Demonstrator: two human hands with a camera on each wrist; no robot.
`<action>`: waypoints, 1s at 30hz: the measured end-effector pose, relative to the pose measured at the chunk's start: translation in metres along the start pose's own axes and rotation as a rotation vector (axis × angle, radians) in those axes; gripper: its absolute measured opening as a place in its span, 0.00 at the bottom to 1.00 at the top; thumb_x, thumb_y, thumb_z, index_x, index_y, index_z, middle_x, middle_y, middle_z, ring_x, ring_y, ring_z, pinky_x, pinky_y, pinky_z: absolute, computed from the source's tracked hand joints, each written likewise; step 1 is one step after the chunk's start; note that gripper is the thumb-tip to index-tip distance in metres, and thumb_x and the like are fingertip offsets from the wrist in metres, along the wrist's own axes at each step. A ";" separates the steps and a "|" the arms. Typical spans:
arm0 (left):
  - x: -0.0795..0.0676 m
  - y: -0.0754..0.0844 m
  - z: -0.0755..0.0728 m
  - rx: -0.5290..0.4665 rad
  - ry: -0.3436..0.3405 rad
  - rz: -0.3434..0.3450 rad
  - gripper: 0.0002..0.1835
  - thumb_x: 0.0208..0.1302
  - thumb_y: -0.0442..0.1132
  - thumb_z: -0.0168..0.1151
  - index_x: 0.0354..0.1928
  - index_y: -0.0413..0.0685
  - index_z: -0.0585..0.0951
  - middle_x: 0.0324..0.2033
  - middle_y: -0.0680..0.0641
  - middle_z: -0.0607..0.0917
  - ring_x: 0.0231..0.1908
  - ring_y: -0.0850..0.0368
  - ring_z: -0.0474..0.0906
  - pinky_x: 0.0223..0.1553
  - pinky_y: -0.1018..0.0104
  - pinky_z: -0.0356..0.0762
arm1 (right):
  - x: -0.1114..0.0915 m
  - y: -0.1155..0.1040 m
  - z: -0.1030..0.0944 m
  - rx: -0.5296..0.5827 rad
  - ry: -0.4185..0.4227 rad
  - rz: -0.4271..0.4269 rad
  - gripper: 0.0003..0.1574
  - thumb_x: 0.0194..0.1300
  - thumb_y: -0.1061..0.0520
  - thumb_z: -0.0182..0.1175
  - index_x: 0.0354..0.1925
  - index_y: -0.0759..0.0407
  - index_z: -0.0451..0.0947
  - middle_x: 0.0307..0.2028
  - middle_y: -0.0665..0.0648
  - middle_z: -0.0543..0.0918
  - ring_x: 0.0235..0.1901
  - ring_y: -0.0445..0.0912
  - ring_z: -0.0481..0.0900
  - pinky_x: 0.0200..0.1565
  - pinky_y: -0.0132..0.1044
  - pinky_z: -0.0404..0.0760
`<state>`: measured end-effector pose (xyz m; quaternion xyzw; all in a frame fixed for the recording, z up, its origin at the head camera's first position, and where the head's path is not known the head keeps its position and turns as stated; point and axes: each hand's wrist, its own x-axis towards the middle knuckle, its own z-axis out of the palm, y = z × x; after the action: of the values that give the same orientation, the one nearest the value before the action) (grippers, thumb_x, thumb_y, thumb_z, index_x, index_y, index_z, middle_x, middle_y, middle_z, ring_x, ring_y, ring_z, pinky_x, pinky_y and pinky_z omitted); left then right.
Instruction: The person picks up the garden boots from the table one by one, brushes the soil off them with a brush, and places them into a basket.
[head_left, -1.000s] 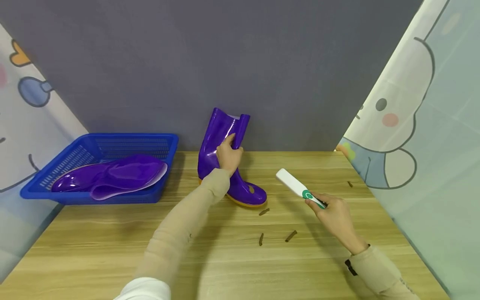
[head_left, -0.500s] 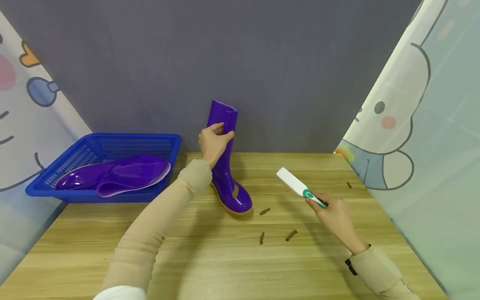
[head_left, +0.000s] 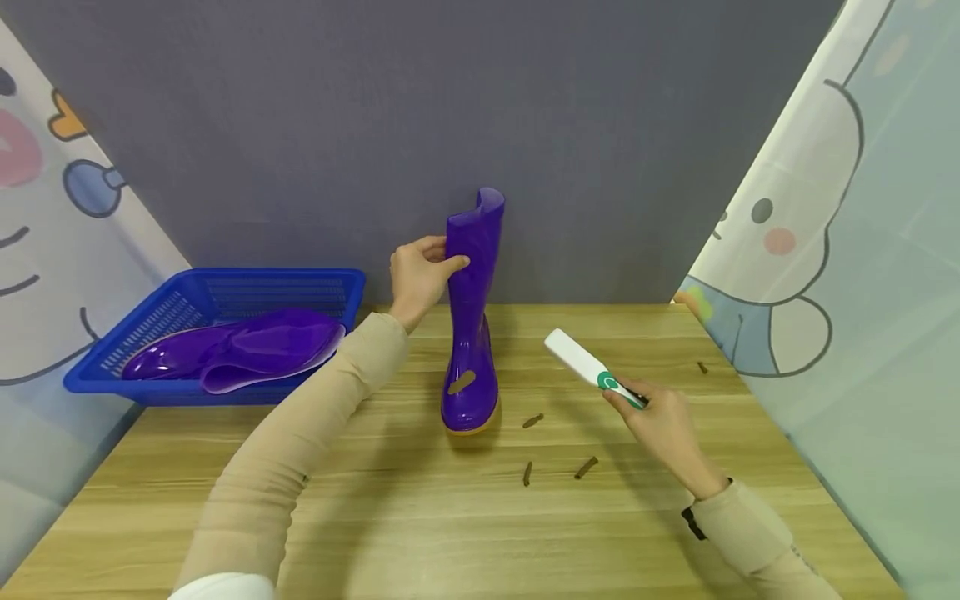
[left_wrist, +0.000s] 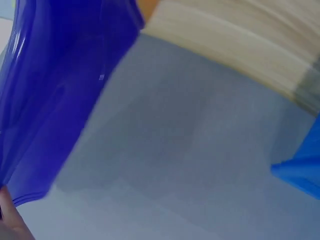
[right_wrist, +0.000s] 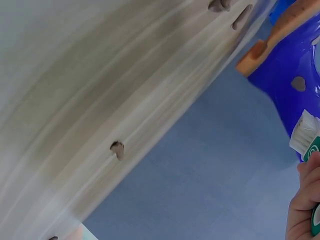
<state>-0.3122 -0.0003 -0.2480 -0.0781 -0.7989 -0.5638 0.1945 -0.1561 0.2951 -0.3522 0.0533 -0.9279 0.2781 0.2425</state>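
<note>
Head: the left hand (head_left: 420, 277) pinches the upright boot (head_left: 468, 312) near its top; right of the boot, apart, the right hand (head_left: 666, 427) grips a brush (head_left: 579, 358). Left wrist: a finger (left_wrist: 10, 217) touches the boot. Right wrist: the boot shows past the brush.

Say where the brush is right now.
In the head view, the brush is right of centre, in the fingers of the right hand, right of the upright boot. The right wrist view shows it at the right edge.

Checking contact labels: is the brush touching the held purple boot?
Apart. The head view shows wooden table between the brush and the held purple boot.
</note>
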 end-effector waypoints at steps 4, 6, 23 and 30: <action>-0.010 -0.007 0.001 -0.036 -0.003 0.021 0.21 0.44 0.42 0.72 0.44 0.43 0.83 0.35 0.42 0.86 0.37 0.54 0.83 0.38 0.65 0.80 | 0.000 -0.001 0.006 0.006 -0.006 -0.035 0.19 0.51 0.57 0.67 0.41 0.66 0.81 0.30 0.63 0.85 0.09 0.33 0.57 0.12 0.28 0.61; -0.017 -0.012 0.001 -0.054 -0.026 0.037 0.21 0.45 0.41 0.72 0.44 0.42 0.82 0.35 0.42 0.86 0.36 0.54 0.83 0.38 0.66 0.80 | -0.002 -0.002 0.008 0.022 -0.011 -0.045 0.19 0.51 0.58 0.67 0.41 0.65 0.81 0.32 0.63 0.85 0.10 0.33 0.57 0.12 0.28 0.61; -0.027 0.008 -0.014 -0.089 -0.221 0.100 0.22 0.54 0.37 0.63 0.53 0.48 0.77 0.46 0.44 0.83 0.45 0.55 0.80 0.46 0.65 0.78 | -0.002 -0.004 0.014 0.042 -0.024 -0.088 0.19 0.51 0.56 0.67 0.42 0.62 0.82 0.29 0.58 0.85 0.11 0.32 0.57 0.13 0.28 0.60; -0.021 0.001 -0.029 -0.060 -0.259 0.160 0.19 0.55 0.36 0.64 0.50 0.41 0.78 0.43 0.40 0.83 0.43 0.51 0.82 0.43 0.64 0.80 | 0.001 -0.011 0.018 0.048 -0.073 -0.071 0.20 0.53 0.56 0.66 0.44 0.64 0.81 0.35 0.63 0.85 0.09 0.32 0.55 0.12 0.28 0.60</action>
<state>-0.2863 -0.0246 -0.2468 -0.2193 -0.7914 -0.5553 0.1316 -0.1623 0.2764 -0.3594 0.1021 -0.9267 0.2896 0.2167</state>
